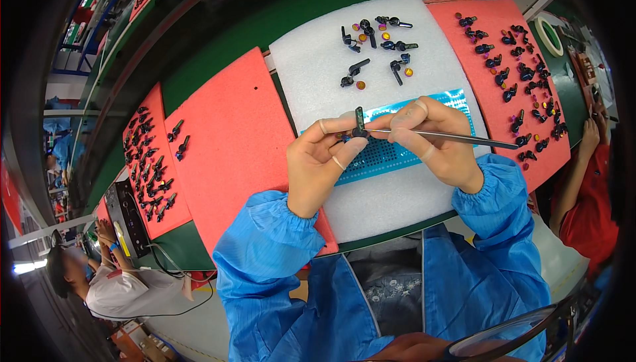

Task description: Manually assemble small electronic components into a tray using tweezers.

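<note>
My left hand (315,166) pinches a small black earbud-like part (360,121) between thumb and fingertips, its flat stem pointing up. My right hand (440,143) grips a thin metal rod-like tool (467,139) with a dark rear end. The tool's tip touches or nearly touches the part; the fingers hide the exact contact. Beneath both hands lies a blue perforated sheet (397,162) on a white foam mat (311,51). Farther back on this mat are several loose black stemmed parts (400,46) and small round orange pieces (360,85).
Left is a red foam mat (225,143); beyond it, another (173,215) bears many black parts. A red mat (464,54) on the right holds more. A tape roll (548,36) and a co-worker's hand (589,138) are far right. Another person (126,292) sits at left.
</note>
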Demonstrator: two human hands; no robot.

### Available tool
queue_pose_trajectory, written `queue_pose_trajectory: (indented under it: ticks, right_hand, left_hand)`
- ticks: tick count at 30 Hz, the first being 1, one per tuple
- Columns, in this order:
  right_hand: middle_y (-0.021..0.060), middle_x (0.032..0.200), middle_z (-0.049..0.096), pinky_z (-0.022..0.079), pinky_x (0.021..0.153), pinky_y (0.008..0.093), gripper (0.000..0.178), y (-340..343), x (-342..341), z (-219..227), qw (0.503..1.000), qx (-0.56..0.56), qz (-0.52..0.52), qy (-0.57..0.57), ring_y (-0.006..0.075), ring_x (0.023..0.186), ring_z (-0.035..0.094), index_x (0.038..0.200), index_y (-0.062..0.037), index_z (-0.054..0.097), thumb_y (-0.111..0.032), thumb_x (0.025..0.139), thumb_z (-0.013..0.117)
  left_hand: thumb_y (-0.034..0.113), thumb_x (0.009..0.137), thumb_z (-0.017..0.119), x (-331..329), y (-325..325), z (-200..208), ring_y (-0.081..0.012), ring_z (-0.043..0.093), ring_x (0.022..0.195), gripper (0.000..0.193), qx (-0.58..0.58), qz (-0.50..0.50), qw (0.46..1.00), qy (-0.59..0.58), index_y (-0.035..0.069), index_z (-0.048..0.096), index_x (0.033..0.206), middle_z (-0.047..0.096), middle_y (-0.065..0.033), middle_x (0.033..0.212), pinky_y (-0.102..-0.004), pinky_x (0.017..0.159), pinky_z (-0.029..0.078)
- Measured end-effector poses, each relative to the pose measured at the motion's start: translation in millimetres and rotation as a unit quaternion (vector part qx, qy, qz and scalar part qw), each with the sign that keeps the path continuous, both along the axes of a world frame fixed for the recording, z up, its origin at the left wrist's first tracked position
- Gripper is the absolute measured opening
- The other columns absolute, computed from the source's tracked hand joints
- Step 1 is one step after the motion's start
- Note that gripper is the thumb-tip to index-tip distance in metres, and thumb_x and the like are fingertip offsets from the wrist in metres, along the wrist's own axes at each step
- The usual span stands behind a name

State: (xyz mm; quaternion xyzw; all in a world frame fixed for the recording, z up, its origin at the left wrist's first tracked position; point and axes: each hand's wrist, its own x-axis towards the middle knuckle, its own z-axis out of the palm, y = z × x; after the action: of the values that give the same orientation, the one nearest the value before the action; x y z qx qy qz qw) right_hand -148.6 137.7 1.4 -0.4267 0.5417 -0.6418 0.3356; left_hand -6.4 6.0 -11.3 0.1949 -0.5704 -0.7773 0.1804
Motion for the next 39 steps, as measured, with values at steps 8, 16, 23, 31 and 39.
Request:
queue_pose_trajectory:
  ticks: [8, 16, 23, 31, 39]
  right_hand:
    - [0.0124, 0.086, 0.061, 0.053, 0.075, 0.0309, 0.009, -1, -2, 0, 0.995, -0.033, -0.004, -0.095, 0.0209, 0.087, 0.063, 0.081, -0.0015, 0.052, -0.008, 0.086, 0.056]
    - [0.0076, 0.075, 0.06, 0.053, 0.065, 0.0246, 0.012, 5, -26, -3, 0.976, 0.207, -0.032, -0.053, 0.0164, 0.073, 0.064, 0.077, -0.0005, 0.056, -0.01, 0.082, 0.06]
    - [0.0064, 0.073, 0.06, 0.052, 0.064, 0.0235, 0.012, 7, -27, -7, 0.976, 0.208, -0.027, -0.058, 0.0151, 0.071, 0.064, 0.076, -0.0007, 0.056, -0.01, 0.082, 0.061]
    - [0.0065, 0.073, 0.061, 0.051, 0.065, 0.0237, 0.013, 7, -28, -12, 0.977, 0.208, -0.016, -0.039, 0.0148, 0.072, 0.064, 0.076, -0.0006, 0.056, -0.011, 0.082, 0.061]
    - [0.006, 0.073, 0.06, 0.05, 0.067, 0.0248, 0.013, 5, -28, 0, 0.976, 0.208, 0.011, -0.064, 0.0136, 0.074, 0.062, 0.075, -0.0024, 0.057, -0.013, 0.081, 0.061]
  left_hand:
    - [-0.006, 0.08, 0.06, 1, 2, 0, -0.0181, 0.057, 0.099, 0.029, -0.008, 0.011, 1.0, 0.003, -0.007, 0.052, 0.108, 0.058, -0.016, 0.106, -0.0267, 0.085, 0.049]
    - [0.001, 0.082, 0.059, -1, 1, 1, -0.0186, 0.059, 0.094, 0.029, -0.031, 0.046, 0.998, -0.018, -0.006, 0.053, 0.11, 0.059, -0.0141, 0.102, -0.0293, 0.086, 0.047]
    - [0.001, 0.082, 0.059, -2, 2, 2, -0.0182, 0.059, 0.093, 0.03, -0.028, 0.05, 0.998, -0.01, -0.006, 0.053, 0.11, 0.06, -0.0146, 0.1, -0.0292, 0.086, 0.046]
    - [0.001, 0.082, 0.059, -1, 1, 1, -0.0183, 0.059, 0.093, 0.03, -0.038, 0.052, 0.998, -0.018, -0.006, 0.053, 0.11, 0.06, -0.0148, 0.099, -0.0291, 0.086, 0.046]
    - [0.002, 0.083, 0.058, -1, 1, 5, -0.0183, 0.058, 0.094, 0.03, -0.033, 0.064, 0.997, -0.008, -0.007, 0.053, 0.111, 0.059, -0.0143, 0.1, -0.029, 0.086, 0.046]
